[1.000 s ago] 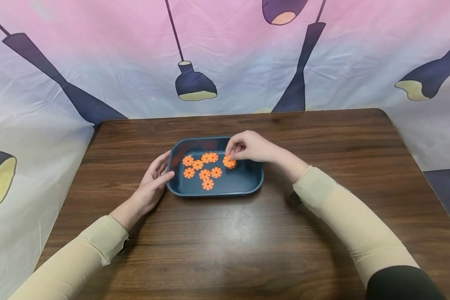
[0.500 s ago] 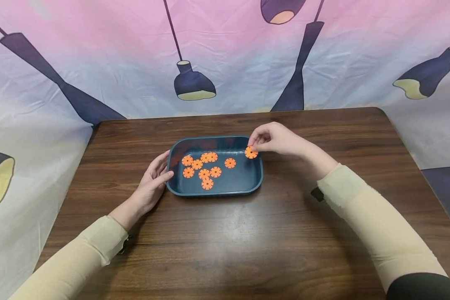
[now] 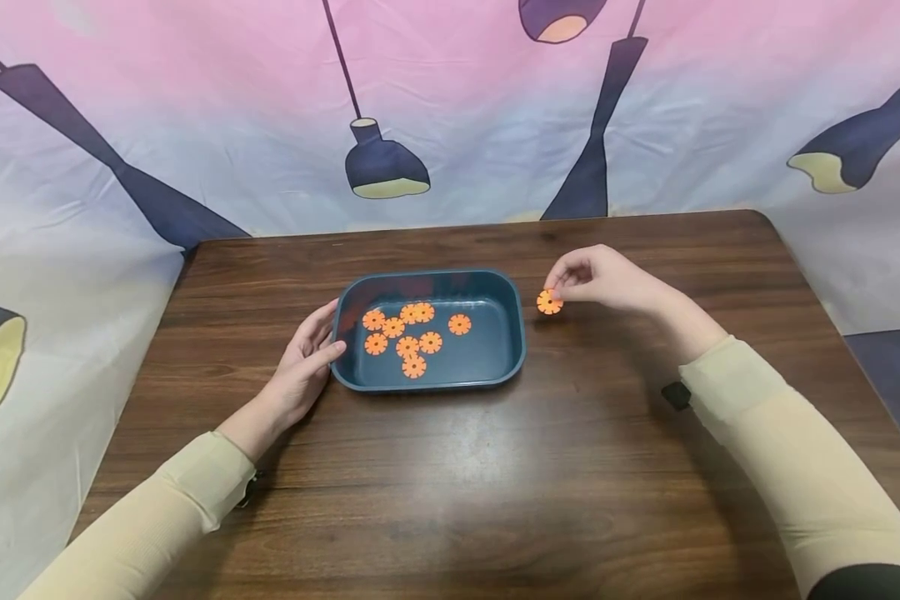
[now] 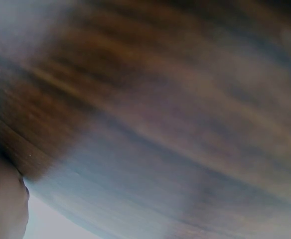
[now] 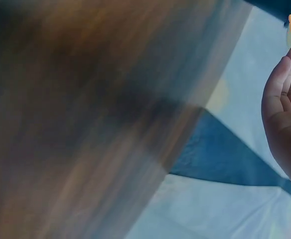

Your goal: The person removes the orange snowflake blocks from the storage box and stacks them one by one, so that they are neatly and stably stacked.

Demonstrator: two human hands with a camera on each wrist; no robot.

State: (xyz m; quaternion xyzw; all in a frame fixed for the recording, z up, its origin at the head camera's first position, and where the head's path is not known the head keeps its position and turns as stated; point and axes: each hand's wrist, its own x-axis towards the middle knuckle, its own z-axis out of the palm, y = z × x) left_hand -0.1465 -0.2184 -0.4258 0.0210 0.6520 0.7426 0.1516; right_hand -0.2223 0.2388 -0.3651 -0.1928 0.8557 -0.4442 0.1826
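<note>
Head view: the right hand (image 3: 607, 279) pinches a notched orange disc (image 3: 549, 302) between its fingers, over the worktop (image 3: 457, 492) just right of the blue tray (image 3: 495, 360); the left hand (image 3: 302, 367) grips the tray's left end, thumb at the rim, and more orange discs (image 3: 460, 324) lie inside

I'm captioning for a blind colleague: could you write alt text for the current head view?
A person's right hand pinches an orange notched disc beyond the right end of a dark teal tray on a brown wood-grain table. The left hand grips the tray's left end; nine similar discs lie inside.
</note>
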